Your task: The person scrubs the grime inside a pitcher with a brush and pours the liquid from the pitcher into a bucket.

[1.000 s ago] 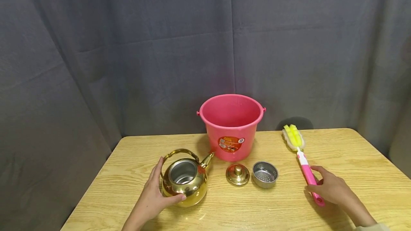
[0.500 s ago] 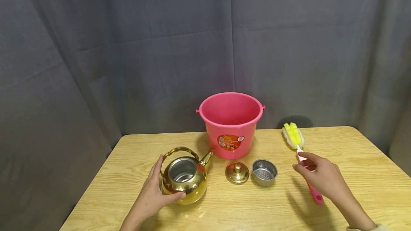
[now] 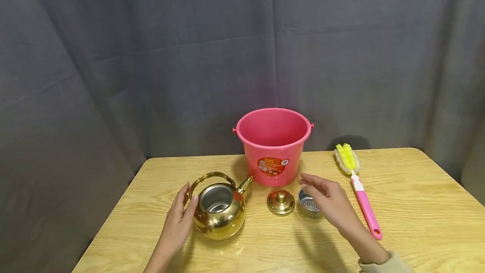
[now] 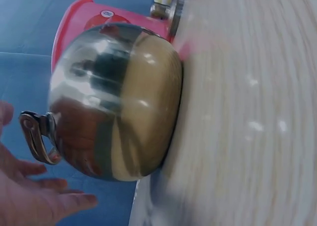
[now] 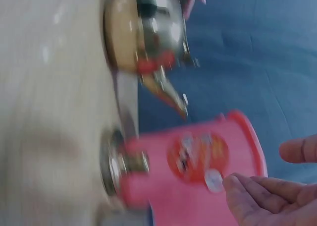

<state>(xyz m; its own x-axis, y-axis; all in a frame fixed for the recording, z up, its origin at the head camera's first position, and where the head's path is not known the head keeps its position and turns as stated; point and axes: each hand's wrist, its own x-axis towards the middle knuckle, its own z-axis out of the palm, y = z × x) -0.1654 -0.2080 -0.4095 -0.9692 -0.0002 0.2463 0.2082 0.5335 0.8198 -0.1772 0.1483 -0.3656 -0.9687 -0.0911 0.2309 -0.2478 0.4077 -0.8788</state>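
Note:
A gold kettle (image 3: 223, 224) with no lid on stands at the left, its arched handle up and spout toward the bucket. My left hand (image 3: 178, 218) is at the kettle's left side, thumb and fingers spread near the handle's base; the left wrist view shows a gap between this hand (image 4: 34, 191) and the kettle body (image 4: 119, 102). Over the table my right hand (image 3: 333, 203) overlaps the perforated metal strainer (image 3: 307, 209), fingers extended and holding nothing. The gold lid (image 3: 281, 202) lies just left of the strainer, knob up.
Behind the lid stands a pink bucket (image 3: 274, 161) with a red label. On the right lies a cleaning brush (image 3: 364, 205) with a yellow sponge head and pink handle. The wooden table (image 3: 257, 252) ends at a grey curtain (image 3: 189, 75).
My right hand has left the brush handle and moved left to the strainer, while the brush stays lying there. My left thumb has drawn back from the kettle's front.

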